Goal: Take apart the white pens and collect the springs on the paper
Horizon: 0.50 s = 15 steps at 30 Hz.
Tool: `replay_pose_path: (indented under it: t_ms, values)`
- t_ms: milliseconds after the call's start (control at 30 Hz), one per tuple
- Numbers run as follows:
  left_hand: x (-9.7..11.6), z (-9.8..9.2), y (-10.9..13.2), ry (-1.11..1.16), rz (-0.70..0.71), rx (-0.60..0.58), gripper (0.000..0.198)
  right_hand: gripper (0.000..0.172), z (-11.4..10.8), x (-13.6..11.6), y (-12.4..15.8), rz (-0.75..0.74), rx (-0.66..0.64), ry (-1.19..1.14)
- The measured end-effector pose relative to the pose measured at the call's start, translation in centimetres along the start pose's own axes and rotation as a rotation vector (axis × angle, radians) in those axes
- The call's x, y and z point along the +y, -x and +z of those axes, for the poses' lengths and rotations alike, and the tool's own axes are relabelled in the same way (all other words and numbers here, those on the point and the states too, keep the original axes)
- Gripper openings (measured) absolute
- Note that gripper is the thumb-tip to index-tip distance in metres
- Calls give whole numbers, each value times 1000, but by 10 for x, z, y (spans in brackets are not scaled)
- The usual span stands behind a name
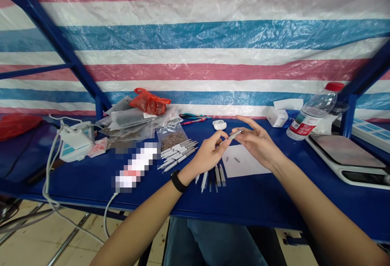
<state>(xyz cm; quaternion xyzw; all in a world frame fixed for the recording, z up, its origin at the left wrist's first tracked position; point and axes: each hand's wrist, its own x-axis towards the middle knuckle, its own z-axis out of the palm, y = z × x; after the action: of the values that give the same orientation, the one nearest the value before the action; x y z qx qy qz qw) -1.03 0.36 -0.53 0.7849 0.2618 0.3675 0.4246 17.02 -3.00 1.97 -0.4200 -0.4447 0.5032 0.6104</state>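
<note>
Both hands are raised above the blue worktable (274, 201) at centre frame. The right hand (256, 142) pinches a slim white-and-silver pen (235, 134) between thumb and forefinger, other fingers spread. The left hand (207, 154) pinches the pen's lower end. A bundle of white pens (178, 155) lies to the left; loose pen parts (210, 178) lie below, beside a white paper sheet (243, 161).

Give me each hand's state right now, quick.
Left hand: closed, pinching a slim white pen.
Right hand: fingers spread, touching the pen; whether it grips cannot be told.
</note>
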Motion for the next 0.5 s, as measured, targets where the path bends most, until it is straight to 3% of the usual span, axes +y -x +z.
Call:
replay_pose_path:
  t_ms: [133,367,500]
  values:
    - [-3,-1,-1,-20,3,1,29,42,3,3,1,-26,27,38]
    - [-2,2,-1,-48,-18,-14,29,48,3,4,2,-66,-5,-21]
    - [-2,1,-1,-38,-12,-1,29,43,4,8,1,-59,58,126]
